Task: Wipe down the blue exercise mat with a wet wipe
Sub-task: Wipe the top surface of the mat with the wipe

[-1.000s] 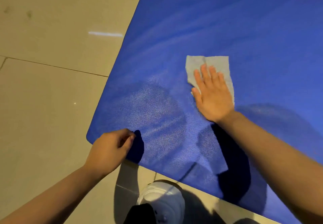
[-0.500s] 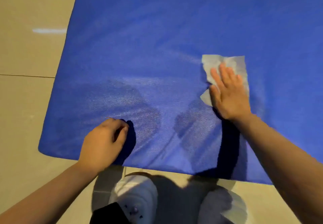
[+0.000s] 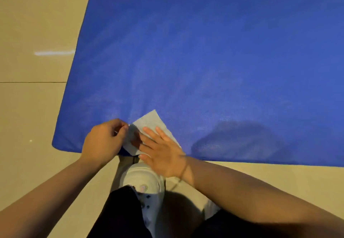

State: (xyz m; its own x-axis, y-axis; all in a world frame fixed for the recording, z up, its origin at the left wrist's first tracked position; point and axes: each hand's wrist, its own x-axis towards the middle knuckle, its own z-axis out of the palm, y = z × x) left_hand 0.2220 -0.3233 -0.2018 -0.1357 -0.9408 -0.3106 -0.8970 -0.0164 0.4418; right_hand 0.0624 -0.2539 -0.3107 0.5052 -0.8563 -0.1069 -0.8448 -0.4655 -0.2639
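A person crouched at the near edge of the blue exercise mat (image 3: pixel 214 61) presses a wet wipe (image 3: pixel 151 121) flat w/ the right hand (image 3: pixel 163 154), fingers straight and spread; the left hand (image 3: pixel 104 141), fingers curled, appears to pinch the wipe's left edge, though the contact is partly hidden. The wipe sits by the mat's near-left corner, one corner pointing away from the person. The mat lies flat on the tiled floor (image 3: pixel 33 107), long axis running left-right. Wipe looks thin, limp, prob. clingy when damp; best held under a flat palm. White shoe (image 3: pixel 143 178) below
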